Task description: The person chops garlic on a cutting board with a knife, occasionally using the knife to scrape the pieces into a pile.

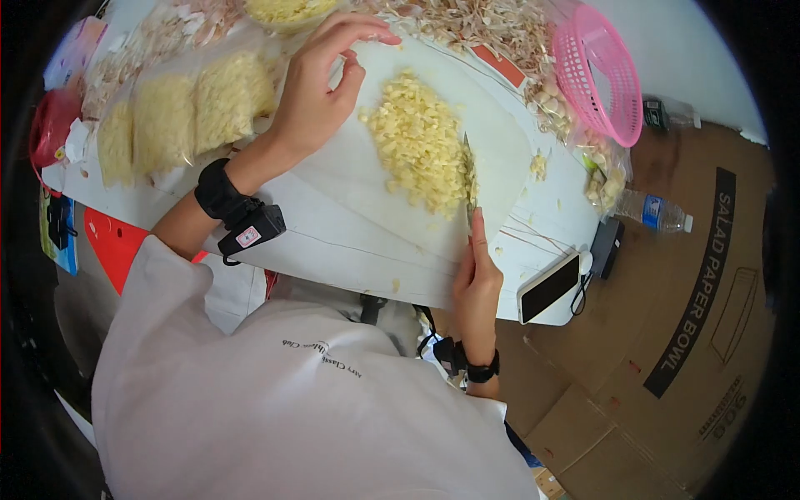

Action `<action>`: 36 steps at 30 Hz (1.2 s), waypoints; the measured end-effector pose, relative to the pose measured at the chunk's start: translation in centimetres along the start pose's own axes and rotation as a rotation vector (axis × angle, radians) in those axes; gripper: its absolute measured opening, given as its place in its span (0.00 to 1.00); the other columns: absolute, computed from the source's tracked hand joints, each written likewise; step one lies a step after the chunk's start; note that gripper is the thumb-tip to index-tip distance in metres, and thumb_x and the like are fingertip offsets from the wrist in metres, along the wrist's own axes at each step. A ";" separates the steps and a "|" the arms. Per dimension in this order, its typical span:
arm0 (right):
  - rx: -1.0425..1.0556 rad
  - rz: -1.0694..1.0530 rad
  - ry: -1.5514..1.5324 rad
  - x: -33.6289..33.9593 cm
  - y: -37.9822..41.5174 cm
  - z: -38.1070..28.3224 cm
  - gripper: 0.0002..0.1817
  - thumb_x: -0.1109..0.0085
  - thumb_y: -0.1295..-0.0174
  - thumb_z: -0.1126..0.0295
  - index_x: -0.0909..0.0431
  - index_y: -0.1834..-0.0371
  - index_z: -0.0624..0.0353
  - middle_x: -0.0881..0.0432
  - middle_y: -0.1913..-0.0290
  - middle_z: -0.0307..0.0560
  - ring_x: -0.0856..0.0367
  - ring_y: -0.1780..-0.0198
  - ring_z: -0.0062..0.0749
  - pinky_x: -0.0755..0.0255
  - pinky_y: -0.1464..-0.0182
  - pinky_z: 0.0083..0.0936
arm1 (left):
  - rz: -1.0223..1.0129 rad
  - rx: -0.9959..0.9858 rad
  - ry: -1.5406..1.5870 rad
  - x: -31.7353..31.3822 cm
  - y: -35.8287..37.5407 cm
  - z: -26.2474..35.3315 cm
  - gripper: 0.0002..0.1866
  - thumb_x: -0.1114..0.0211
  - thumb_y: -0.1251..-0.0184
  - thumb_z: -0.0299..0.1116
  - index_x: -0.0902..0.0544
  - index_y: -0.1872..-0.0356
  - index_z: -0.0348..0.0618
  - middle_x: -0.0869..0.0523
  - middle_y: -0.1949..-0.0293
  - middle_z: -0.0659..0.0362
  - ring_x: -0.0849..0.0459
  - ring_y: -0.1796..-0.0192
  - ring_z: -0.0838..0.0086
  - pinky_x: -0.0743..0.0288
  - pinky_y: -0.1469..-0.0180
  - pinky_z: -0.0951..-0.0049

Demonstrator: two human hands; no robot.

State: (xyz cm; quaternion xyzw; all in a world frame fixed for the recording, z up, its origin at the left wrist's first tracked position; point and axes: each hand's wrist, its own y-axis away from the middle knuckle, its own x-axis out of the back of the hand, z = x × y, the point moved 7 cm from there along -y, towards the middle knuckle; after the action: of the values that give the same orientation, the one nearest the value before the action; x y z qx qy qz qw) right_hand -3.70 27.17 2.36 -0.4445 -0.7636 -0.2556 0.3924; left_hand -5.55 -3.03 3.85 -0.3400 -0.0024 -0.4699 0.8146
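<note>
A heap of chopped garlic lies on a white cutting board. My right hand is closed round the handle of a knife, index finger stretched along it. The blade stands at the right side of the heap, with bits of garlic stuck to it. At the upper left of the board, my left hand arches with its thumb apart from the fingers and nothing in it. Its fingertips are right at the board's far edge, left of the heap.
Clear bags of chopped garlic lie at the left. Garlic skins cover the far side, near a pink basket. A phone rests at the front right edge, below a plastic bottle. A cardboard box stands at the right.
</note>
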 end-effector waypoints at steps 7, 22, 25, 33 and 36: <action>-0.063 0.008 -0.059 0.6 0.2 1.1 0.32 0.54 0.33 0.86 0.38 0.24 0.53 0.17 0.54 0.67 0.14 0.60 0.41 0.24 0.52 0.26 | 0.018 -0.002 0.002 0.0 0.2 -0.2 0.24 0.53 0.44 0.12 0.19 0.49 0.39 0.19 0.43 0.55 0.22 0.41 0.70 0.28 0.46 0.73; 0.024 0.007 -0.014 0.1 -0.2 0.1 0.33 0.52 0.34 0.87 0.36 0.25 0.51 0.17 0.55 0.64 0.20 0.69 0.44 0.25 0.59 0.24 | -0.003 -0.015 0.015 -0.1 0.0 0.3 0.23 0.54 0.43 0.14 0.18 0.50 0.39 0.18 0.43 0.56 0.22 0.41 0.71 0.27 0.46 0.73; 0.121 0.096 -0.010 0.4 -0.1 -0.4 0.34 0.51 0.35 0.87 0.36 0.25 0.50 0.17 0.61 0.61 0.22 0.71 0.45 0.26 0.61 0.24 | -0.012 0.000 0.011 -0.1 0.0 0.2 0.23 0.54 0.43 0.14 0.18 0.49 0.40 0.19 0.42 0.56 0.22 0.40 0.71 0.27 0.46 0.73; 0.011 -0.020 0.065 -0.3 0.0 0.0 0.33 0.52 0.34 0.86 0.34 0.26 0.49 0.17 0.49 0.63 0.13 0.61 0.44 0.23 0.57 0.26 | -0.020 0.017 0.015 -0.3 0.0 -0.2 0.23 0.54 0.43 0.14 0.18 0.49 0.40 0.19 0.42 0.56 0.23 0.39 0.71 0.28 0.46 0.74; 0.081 0.009 0.098 -0.3 0.0 0.0 0.36 0.49 0.37 0.87 0.37 0.25 0.48 0.18 0.67 0.57 0.20 0.71 0.47 0.24 0.65 0.34 | -0.015 0.018 -0.008 -0.3 0.0 -0.3 0.23 0.54 0.43 0.14 0.18 0.49 0.40 0.19 0.42 0.56 0.22 0.40 0.71 0.28 0.45 0.73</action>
State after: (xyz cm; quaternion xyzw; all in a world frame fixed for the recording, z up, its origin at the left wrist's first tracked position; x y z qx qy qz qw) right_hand -3.58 27.06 2.14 -0.4187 -0.7511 -0.2443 0.4482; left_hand -5.83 -2.98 3.55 -0.3345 -0.0127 -0.4744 0.8142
